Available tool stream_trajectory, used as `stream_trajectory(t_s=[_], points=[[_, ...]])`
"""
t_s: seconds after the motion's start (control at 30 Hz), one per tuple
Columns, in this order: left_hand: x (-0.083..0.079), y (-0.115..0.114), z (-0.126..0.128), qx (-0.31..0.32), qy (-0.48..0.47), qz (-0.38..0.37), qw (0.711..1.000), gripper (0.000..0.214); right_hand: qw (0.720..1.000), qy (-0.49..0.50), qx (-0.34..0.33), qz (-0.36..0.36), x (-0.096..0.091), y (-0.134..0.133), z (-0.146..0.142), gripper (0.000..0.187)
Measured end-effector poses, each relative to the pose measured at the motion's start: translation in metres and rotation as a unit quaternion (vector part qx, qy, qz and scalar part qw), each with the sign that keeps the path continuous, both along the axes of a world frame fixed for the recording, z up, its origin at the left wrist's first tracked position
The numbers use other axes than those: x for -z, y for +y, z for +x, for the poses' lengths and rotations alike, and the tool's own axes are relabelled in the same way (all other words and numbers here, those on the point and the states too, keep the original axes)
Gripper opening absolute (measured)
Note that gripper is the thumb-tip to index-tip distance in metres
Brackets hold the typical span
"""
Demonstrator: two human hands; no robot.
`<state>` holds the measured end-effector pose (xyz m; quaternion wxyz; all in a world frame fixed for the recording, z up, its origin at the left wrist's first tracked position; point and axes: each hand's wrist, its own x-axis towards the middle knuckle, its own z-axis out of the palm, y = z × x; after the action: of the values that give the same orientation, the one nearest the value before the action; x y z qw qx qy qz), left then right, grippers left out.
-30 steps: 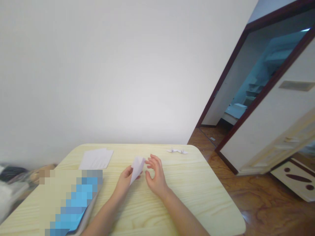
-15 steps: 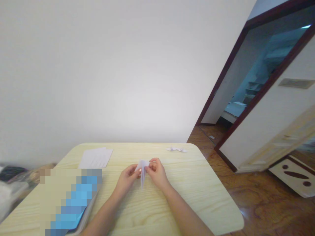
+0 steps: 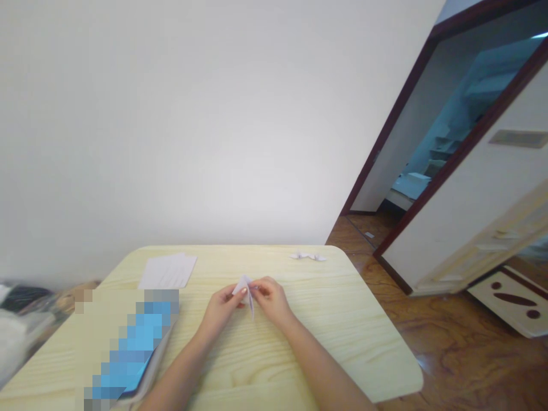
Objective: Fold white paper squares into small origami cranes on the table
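Note:
A small folded piece of white paper [image 3: 244, 282] is held above the middle of the table, with one thin flap pointing down toward me. My left hand [image 3: 225, 302] pinches its left side, the thumb on the near face. On the right side, my right hand [image 3: 269, 297] has its fingertips closed on the paper's edge. Toward the back right of the table lie two small folded white paper pieces [image 3: 308, 257], their pointed ends touching or nearly so.
White paper sheets [image 3: 166, 271] lie at the table's back left. Nearer, a blue-screened device [image 3: 132, 348], partly pixelated, rests on the left side of the light wooden table [image 3: 342, 342]. A white wall [image 3: 214, 125] stands behind; a doorway [image 3: 411, 137] opens at right.
The paper has been turned and its top now comes to a point between my hands. My right fingers have drawn in closer on it. The view has shifted slightly.

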<state>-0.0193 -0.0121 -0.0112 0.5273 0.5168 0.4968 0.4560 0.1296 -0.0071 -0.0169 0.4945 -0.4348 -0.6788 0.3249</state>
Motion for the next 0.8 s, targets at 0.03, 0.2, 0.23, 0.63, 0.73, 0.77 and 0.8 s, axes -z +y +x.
stream_trajectory(t_s=[0.03, 0.2, 0.23, 0.63, 0.73, 0.77, 0.8], points=[[0.0, 0.0, 0.0, 0.0, 0.0, -0.001, 1.0, 0.043, 1.0, 0.002, -0.006, 0.003, 0.0, 0.0, 0.0, 0.014], [-0.003, 0.0, 0.0, 0.002, 0.006, -0.001, 1.0, 0.043, 0.997, 0.058, -0.045, -0.018, 0.009, 0.004, 0.002, 0.014], [-0.003, 0.0, 0.0, 0.003, 0.008, -0.001, 1.0, 0.043, 0.996, 0.07, -0.056, -0.027, 0.01, 0.005, 0.003, 0.013], [0.0, -0.001, -0.001, 0.031, -0.003, -0.027, 0.999, 0.042, 0.998, 0.03, -0.04, -0.04, 0.004, 0.001, 0.004, 0.013], [0.0, -0.001, -0.001, 0.034, -0.006, -0.033, 0.999, 0.041, 1.0, -0.017, -0.024, -0.001, -0.002, -0.001, 0.006, 0.02], [0.0, -0.001, -0.001, 0.034, -0.006, -0.035, 0.999, 0.041, 0.999, -0.035, -0.017, 0.018, -0.005, -0.002, 0.006, 0.023], [0.0, -0.001, -0.001, 0.035, -0.007, -0.037, 0.999, 0.041, 0.998, -0.05, -0.012, 0.037, -0.008, -0.003, 0.007, 0.023]])
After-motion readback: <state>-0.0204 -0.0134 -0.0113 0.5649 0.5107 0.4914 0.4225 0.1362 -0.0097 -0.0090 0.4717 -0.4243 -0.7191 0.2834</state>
